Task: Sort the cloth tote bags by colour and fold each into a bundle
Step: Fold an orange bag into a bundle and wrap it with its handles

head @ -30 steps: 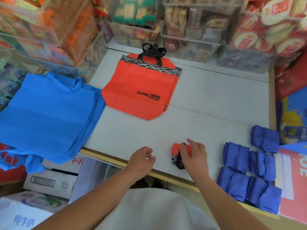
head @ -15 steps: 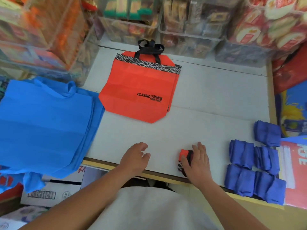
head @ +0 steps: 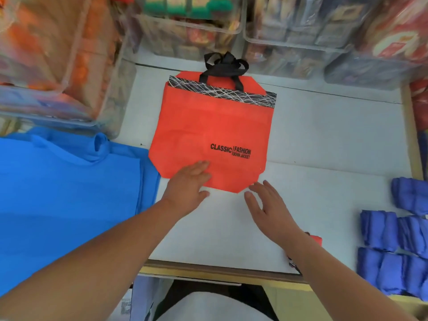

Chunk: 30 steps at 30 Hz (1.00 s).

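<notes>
Moved off the red bundle (head: 316,240), which its forearm half hides, right hand (head: 268,207) hovers spread and empty; left hand (head: 185,186) lies flat on red tote bag (head: 208,126). Blue bundles (head: 379,230) at right.

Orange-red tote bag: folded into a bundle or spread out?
Spread out. The orange-red tote bag lies flat, printed face and black handles fully showing; left hand rests open on its lower edge.

Orange tote bag (head: 208,126): "CLASSIC | FASHION DOWN JACKET".
</notes>
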{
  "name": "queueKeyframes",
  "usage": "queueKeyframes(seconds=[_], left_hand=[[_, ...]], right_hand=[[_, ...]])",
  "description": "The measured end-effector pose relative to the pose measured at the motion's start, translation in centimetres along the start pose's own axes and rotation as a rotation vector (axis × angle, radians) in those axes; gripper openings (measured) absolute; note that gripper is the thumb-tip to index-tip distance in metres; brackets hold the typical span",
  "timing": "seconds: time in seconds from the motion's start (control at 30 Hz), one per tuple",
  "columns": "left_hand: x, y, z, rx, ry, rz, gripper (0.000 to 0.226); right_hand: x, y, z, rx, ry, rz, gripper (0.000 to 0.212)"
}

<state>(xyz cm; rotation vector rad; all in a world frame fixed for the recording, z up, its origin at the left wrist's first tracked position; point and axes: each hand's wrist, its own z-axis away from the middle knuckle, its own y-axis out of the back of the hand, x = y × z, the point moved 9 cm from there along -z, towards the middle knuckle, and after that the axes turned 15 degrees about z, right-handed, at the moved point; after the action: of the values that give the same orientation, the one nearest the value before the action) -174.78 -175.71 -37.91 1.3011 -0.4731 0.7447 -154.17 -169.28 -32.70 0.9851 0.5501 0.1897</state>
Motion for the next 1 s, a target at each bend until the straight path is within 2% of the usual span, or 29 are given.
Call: queueKeyframes(seconds=[0.13,0.27,0.4,0.5,0.57,0.73,0.8,0.87,1.0], left_hand=[[0.1,-0.3,-0.7,0.006,-0.078,-0.083,0.033],[1.4,-0.4,-0.9,0.011,-0.212,-0.342,0.019],[2.5,-1.8,-0.5,-0.086,-0.228,-0.533,0.027],[2.5,-1.0,-0.6,-0.046,-0.181,-0.428,0.039],[3.0,-0.2,-0.4,0.006,-0.178,-0.313,0.038],[8.6,-0.1,2.3,-0.039,-0.215,-0.051,0.015],[10.7,-0.2,4.2,-0.071,-0.185,-0.030,0.005],[12.7,0.3,6.1,-0.065,-0.161,-0.054,0.006],[13.5,1.9,9.7,-0.021,-0.058,0.006,0.037]], right_hand=[[-1.1,-0.1,-0.4,-0.024,-0.045,-0.109,0.037],[-1.5,0.4,0.4,-0.046,-0.088,-0.122,0.038],[-0.7,0.6,1.3,-0.054,-0.135,-0.114,0.040],[0.3,0.7,2.0,-0.055,-0.148,-0.113,0.040],[0.4,1.1,2.4,-0.029,-0.114,-0.102,0.039],[-0.4,3.1,3.4,0.233,0.260,0.174,0.056],[-0.7,3.5,3.8,0.261,0.353,0.284,0.046],[-0.7,4.1,4.6,0.290,0.401,0.319,0.033],[0.3,4.8,6.0,0.189,0.416,0.157,0.017]])
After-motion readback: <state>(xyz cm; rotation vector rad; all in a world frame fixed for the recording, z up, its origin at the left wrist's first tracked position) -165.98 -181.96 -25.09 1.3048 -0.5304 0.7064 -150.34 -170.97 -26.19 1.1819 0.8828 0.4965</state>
